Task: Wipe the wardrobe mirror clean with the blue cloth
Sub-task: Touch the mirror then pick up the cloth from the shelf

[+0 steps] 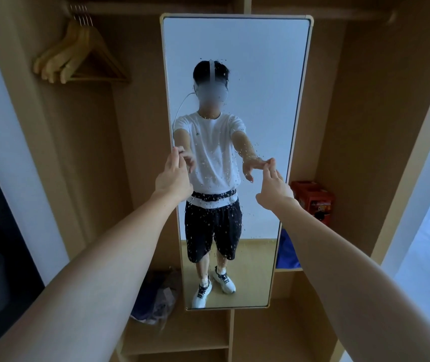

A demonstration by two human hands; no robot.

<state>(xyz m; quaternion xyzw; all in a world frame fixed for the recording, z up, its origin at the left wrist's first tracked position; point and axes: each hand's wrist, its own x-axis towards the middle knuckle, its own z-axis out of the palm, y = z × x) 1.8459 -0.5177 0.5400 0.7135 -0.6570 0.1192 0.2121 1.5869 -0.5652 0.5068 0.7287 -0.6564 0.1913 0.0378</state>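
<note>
Head view: both hands at the droplet-speckled mirror [237, 48].
Left hand [173, 176] curls at its left frame edge; right hand [274, 185], fingers loosely bent, near the right edge.

Before you the mirror [237, 48] stands in the wardrobe's [365, 113] middle. Hangers [78, 56] hang upper left. A box [313, 198] sits on a shelf right of it, a cloth [288, 253] below that, bags [156, 296] lower left.

The mirror [237, 48] has a pale wood-coloured frame and clear droplets speckling its glass. The wardrobe [339, 100] is light brown, like the wooden hangers [78, 56]. A blue cloth [288, 250] lies beside an orange-red box [313, 198].
</note>
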